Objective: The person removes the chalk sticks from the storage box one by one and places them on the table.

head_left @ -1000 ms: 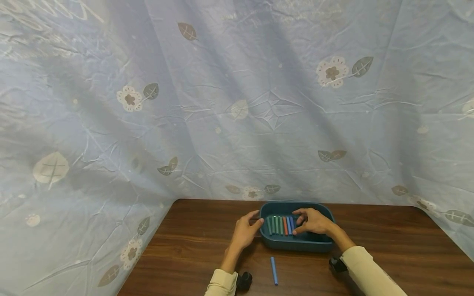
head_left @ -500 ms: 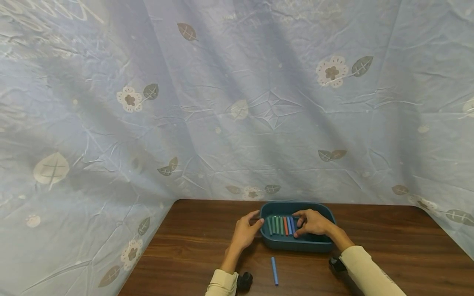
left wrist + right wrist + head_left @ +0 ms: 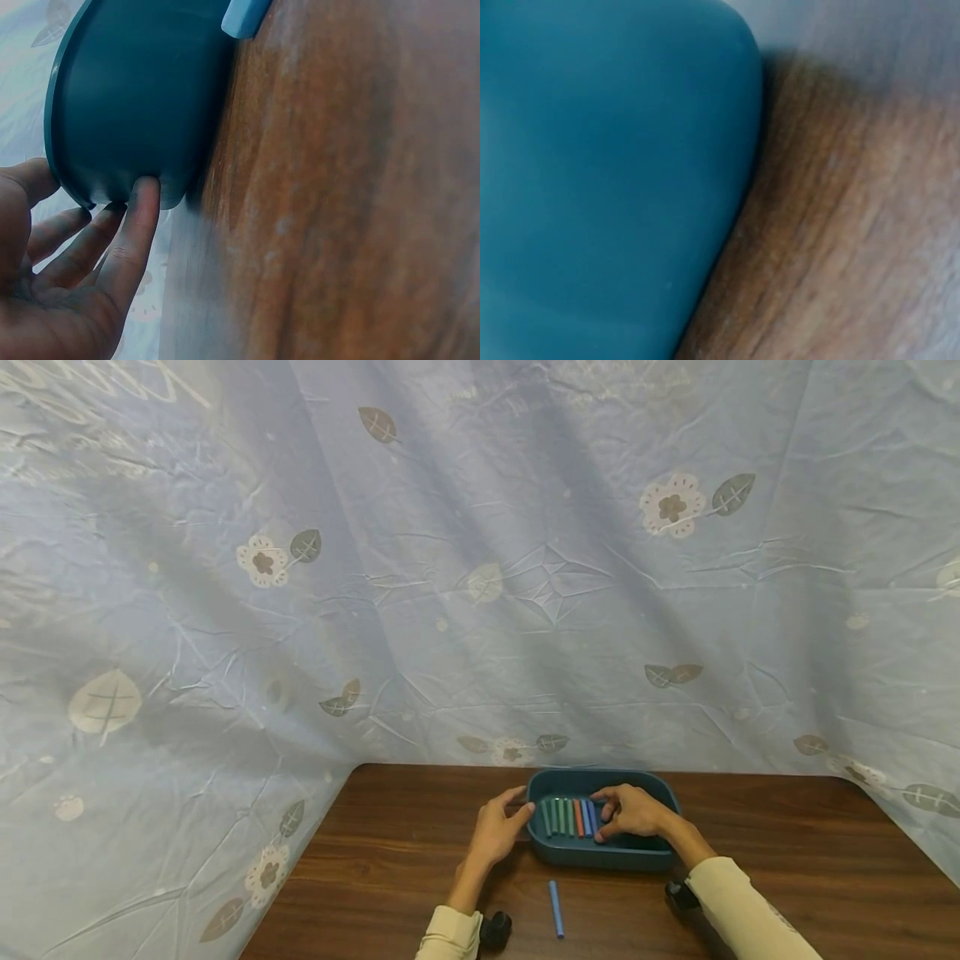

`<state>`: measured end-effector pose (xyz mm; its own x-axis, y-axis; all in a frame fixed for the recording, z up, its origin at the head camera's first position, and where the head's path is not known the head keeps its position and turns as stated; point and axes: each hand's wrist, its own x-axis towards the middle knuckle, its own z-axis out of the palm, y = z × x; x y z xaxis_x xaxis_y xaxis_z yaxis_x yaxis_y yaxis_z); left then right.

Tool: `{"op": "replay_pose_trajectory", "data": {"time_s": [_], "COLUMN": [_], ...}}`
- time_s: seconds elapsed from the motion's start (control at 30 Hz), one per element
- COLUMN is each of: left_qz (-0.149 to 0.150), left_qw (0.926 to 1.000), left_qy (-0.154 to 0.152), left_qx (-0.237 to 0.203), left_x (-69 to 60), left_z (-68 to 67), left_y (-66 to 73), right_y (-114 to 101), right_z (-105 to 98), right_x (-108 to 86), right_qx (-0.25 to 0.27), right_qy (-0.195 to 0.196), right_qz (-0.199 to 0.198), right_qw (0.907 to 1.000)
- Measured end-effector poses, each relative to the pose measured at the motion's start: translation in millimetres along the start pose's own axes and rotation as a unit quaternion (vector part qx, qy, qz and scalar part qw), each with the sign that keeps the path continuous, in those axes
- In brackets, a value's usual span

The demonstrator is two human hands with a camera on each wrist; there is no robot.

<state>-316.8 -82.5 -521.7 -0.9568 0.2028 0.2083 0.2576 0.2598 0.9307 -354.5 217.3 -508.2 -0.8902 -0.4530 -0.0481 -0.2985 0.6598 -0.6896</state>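
Sticks (image 3: 571,818) already lie rowed inside the tub (image 3: 600,857) beside the right hand (image 3: 636,811), fingers half-curled, grip unclear; the left hand (image 3: 494,828), fingers spread, touches tub; 1 blue stick (image 3: 556,910) lies outside, nearer than either hand's fingers.

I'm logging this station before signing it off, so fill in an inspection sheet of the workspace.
Surface: brown wood-grain table.
Job's things: teal tray holding a row of green sticks, a red-orange stick and blue sticks; one loose blue stick lies on the table in front of the tray.
Clutter: nothing seen.
Left hand: fingertips at the tray's left end, fingers loosely extended.
Right hand: reaching into the tray beside the row's rightmost blue stick; whether it grips, cannot tell.
Cables: nothing seen.
Surroundings: creased pale-blue sheet with leaf and flower prints behind the table.
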Motion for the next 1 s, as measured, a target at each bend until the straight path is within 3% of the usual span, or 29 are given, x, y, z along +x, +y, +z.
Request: {"op": "replay_pose_trajectory", "data": {"time_s": [0.37, 0.57, 1.0], "left_qz": [0.000, 0.000, 0.002], "left_qw": [1.0000, 1.0000, 0.9995], "left_qy": [0.000, -0.002, 0.000], "left_qx": [-0.003, -0.005, -0.031], "left_x": [1.0, -0.1, -2.1], "left_z": [0.6, 0.0, 0.7], "left_y": [-1.2, 0.2, 2.0], "right_y": [-10, -27, -61], "right_z": [-7, -14, -17], "right_x": [-4.8, -9.2, -25.6], "right_qx": [-0.016, -0.014, -0.016], "right_qy": [0.011, 0.024, 0.040], "right_qz": [-0.023, -0.060, -0.093], "right_qw": [0.9995, 0.9978, 0.9947]}}
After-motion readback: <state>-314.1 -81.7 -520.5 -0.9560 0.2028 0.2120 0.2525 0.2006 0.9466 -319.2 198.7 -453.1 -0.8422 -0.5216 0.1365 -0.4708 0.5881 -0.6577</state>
